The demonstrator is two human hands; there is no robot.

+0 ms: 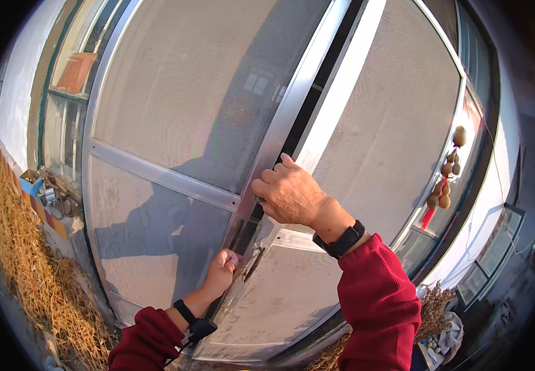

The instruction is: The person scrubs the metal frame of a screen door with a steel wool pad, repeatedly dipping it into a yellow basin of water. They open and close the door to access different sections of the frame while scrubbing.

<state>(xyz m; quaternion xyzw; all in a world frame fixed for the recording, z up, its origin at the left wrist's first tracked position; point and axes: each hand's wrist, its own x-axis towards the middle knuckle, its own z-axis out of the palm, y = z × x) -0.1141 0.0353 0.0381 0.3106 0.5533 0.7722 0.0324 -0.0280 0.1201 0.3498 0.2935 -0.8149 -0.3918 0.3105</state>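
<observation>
Two aluminium-framed mesh screen doors stand before me, a left leaf (170, 174) and a right leaf (337, 134). A narrow dark gap (316, 88) runs between their upright frames. My right hand (290, 192) is curled at the gap about mid-height, its fingers on the frame edges; a ring shows on one finger. Lower down, my left hand (223, 271) is closed around the frame edge beside the gap, its fingertips hidden. Which leaf each hand grips most is hard to tell. Next to the left hand, the right leaf's frame has a dark slot (254, 264).
Dried plant stalks (40, 273) are heaped at the left. A box of odds and ends (54, 197) sits by the window. Dried gourds with a red tassel (443, 185) hang at the right. A window sash (492, 257) leans against the right wall.
</observation>
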